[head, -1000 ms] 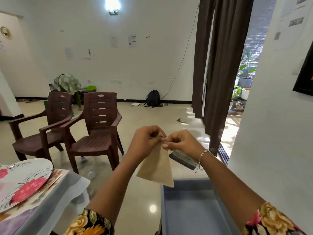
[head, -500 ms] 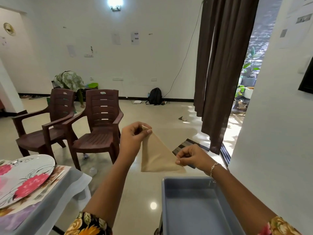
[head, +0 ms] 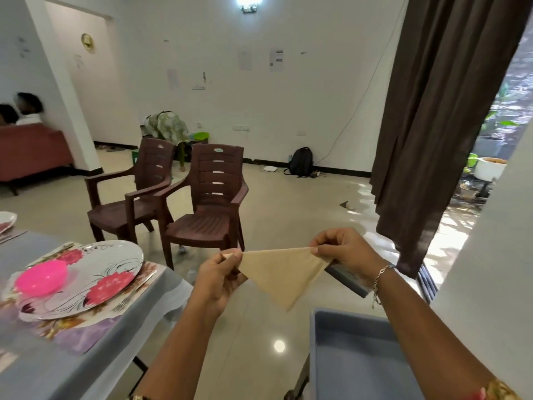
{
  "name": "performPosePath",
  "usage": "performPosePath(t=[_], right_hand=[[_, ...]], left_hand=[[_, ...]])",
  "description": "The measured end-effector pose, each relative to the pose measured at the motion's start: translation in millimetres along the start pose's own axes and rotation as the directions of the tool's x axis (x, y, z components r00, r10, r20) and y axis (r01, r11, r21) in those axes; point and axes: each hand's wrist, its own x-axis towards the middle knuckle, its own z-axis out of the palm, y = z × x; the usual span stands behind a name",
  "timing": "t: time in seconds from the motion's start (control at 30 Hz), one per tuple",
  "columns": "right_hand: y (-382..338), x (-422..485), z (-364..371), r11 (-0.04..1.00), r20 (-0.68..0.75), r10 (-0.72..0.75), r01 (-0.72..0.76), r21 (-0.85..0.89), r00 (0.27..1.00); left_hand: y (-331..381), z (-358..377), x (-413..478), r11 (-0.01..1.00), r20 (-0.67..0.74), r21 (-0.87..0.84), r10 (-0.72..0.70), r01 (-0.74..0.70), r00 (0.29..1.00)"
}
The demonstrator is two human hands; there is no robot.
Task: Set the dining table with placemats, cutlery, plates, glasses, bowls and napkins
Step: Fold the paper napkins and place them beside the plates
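A beige napkin [head: 284,272], folded into a triangle, is held in the air in front of the body, over the floor between the surface [head: 57,370] on the left and a grey tub [head: 360,356] on the right. One corner is pinched between the thumb and curled fingers of the left hand [head: 220,277], and the opposite corner is pinched in the same way by the right hand [head: 344,252]. The long upper edge is thus drawn taut and the third point is left hanging downward. This hold is judged to serve the fold: with tension along the edge, the layers are kept aligned and creases are pulled out before the cloth is laid down. The napkin is not yet on the surface and is well apart from the place setting there. In that setting a flowered plate [head: 127,251] is set on a patterned placemat [head: 72,330], a pink bowl [head: 41,277] is placed on the plate, and a fork [head: 135,290] is laid on the mat just beside the plate's near rim. No napkin is seen at that setting, so it is the likely destination. No glass can be made out.
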Motion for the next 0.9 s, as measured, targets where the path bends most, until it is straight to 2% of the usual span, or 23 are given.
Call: performPosePath(t=[0.07,0.13,0.17,0.3,0.43,0.53,0.6,0.67,0.7,0.73,0.8,0.9], right_hand=[[-14,18,16,0.984,0.069,-0.029,0.04,-0.173,0.997],[-26,38,36,0.914,0.155,-0.05,0.108,-0.392,0.987],[-32,48,48,0.863,0.196,-0.057,0.147,-0.483,0.979],[-46,91,100,0.713,0.353,-0.066,0.292,-0.637,0.933],[-52,135,144,0.695,0.407,-0.076,0.341,-0.633,0.91],[-47,171,169,0.758,0.371,-0.111,0.32,-0.568,0.922],[-40,192,183,0.855,0.306,-0.129,0.262,-0.447,0.943],[-30,206,195,0.968,0.199,-0.128,0.166,-0.188,0.972],[-24,212,199,0.993,0.132,-0.108,0.113,-0.03,0.985],[-18,217,204,0.993,0.082,-0.071,0.063,0.101,0.994],[-3,227,213,0.969,0.064,0.035,-0.049,0.242,0.997],[20,246,231,0.913,0.238,0.21,-0.277,0.298,0.948]], left_hand=[[-1,-28,11,0.963,-0.007,0.252,0.101,-0.096,0.995],[7,-50,20,0.816,0.076,0.515,0.26,-0.261,0.963],[12,-57,25,0.754,0.142,0.575,0.292,-0.319,0.946],[30,-69,45,0.627,0.349,0.665,0.221,-0.406,0.911],[44,-93,77,0.62,0.392,0.669,0.173,-0.41,0.903],[54,-122,104,0.699,0.325,0.635,0.146,-0.33,0.934],[60,-140,120,0.775,0.257,0.579,0.122,-0.254,0.959],[66,-154,134,0.846,0.191,0.501,0.098,-0.183,0.977],[69,-159,141,0.876,0.15,0.457,0.099,-0.158,0.984],[71,-163,148,0.905,0.097,0.403,0.11,-0.14,0.989],[73,-169,164,0.965,-0.019,0.244,0.104,-0.096,0.994],[73,-169,195,1.0,-0.122,-0.004,0.028,-0.029,0.992]])
